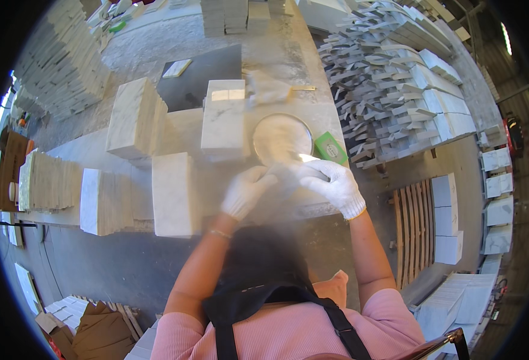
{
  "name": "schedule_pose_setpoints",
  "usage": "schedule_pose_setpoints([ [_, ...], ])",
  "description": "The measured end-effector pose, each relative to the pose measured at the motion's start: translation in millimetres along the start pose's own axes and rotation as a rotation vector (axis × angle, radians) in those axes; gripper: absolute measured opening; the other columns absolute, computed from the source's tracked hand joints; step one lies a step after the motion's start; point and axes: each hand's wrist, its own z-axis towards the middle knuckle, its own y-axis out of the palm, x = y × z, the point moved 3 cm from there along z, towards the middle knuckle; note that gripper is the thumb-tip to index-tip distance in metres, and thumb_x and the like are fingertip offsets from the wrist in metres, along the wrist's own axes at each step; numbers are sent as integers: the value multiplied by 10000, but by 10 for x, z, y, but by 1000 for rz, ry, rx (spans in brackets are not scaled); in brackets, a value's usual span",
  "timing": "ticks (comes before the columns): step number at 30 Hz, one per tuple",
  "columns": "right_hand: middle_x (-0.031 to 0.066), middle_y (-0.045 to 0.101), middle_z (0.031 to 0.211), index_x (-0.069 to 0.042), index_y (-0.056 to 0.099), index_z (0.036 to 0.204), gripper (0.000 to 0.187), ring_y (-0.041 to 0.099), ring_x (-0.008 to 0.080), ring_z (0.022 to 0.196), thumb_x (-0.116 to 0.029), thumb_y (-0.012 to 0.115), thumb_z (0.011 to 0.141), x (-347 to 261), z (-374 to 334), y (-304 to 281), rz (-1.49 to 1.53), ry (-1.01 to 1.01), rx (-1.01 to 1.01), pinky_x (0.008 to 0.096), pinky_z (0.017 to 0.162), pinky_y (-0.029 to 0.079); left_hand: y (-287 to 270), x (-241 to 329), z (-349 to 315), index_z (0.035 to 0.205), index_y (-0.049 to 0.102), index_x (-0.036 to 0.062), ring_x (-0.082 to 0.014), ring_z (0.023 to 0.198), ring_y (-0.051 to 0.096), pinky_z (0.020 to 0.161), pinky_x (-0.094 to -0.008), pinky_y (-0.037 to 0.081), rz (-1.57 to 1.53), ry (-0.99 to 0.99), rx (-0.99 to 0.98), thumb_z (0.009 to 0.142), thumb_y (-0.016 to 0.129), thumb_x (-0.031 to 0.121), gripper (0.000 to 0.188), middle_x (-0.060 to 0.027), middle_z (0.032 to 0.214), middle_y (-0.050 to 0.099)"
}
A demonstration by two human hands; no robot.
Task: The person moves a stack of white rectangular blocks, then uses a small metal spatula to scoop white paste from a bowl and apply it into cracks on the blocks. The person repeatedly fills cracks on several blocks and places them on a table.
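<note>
My left hand (249, 191), in a white knitted glove, is over the front edge of the table with its fingers curled inward. My right hand (335, 185), gloved the same way, faces it with thumb and fingers bent together. Between them a greyish piece (285, 182) is smeared by motion, its kind unclear; both hands seem to grip it. Just beyond lies a round, shallow metal-rimmed dish (281, 137) with pale content. A green box (330, 148) with a white label sits right of the dish, close to my right hand.
Stacks of white marble tiles stand on the table (186, 129): a tall one (223, 117), a front one (173, 195), and others leftward. A dark sheet (207, 75) and a cloth (267, 89) lie behind. Piled stone strips (384, 90) and a wooden pallet (414, 231) are at right.
</note>
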Motion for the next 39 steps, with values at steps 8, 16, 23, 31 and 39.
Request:
schedule_pose_setpoints([
  [8, 69, 734, 1055, -19, 727, 1106, 288, 659, 128, 975, -175, 766, 868, -105, 21, -5, -106, -4, 76, 287, 878, 502, 2, -16, 3, 1111, 690, 3, -110, 915, 612, 839, -280, 489, -49, -6, -18, 914, 676, 307, 363, -57, 990, 712],
  [16, 65, 738, 1050, -26, 732, 1101, 288, 665, 127, 953, -180, 772, 861, -109, 46, -23, -128, 26, 70, 280, 860, 507, 2, -5, -1, 1120, 687, -3, -106, 915, 609, 841, -277, 489, -80, -16, -30, 915, 676, 301, 367, -52, 989, 710],
  [23, 49, 757, 991, -13, 740, 1100, 346, 673, 76, 885, -189, 816, 813, -114, 62, -20, -134, 19, 113, 251, 832, 532, -4, -10, -2, 1121, 687, -2, -114, 920, 616, 845, -283, 489, -50, -16, -31, 913, 670, 305, 371, -62, 997, 714],
  [31, 51, 736, 1024, -18, 729, 1104, 297, 654, 112, 930, -189, 769, 865, -120, 65, -12, -140, 52, 87, 267, 845, 502, 0, -50, 19, 1126, 689, 5, -130, 929, 628, 853, -293, 489, -15, -14, -26, 906, 669, 311, 377, -77, 1005, 718],
  [39, 45, 738, 1003, -29, 737, 1081, 269, 651, 109, 907, -191, 762, 867, -148, 73, -13, -144, 54, 70, 267, 824, 499, -5, -7, 3, 1120, 686, 4, -147, 906, 632, 833, -308, 491, -4, 4, -12, 903, 662, 332, 394, -102, 992, 717],
])
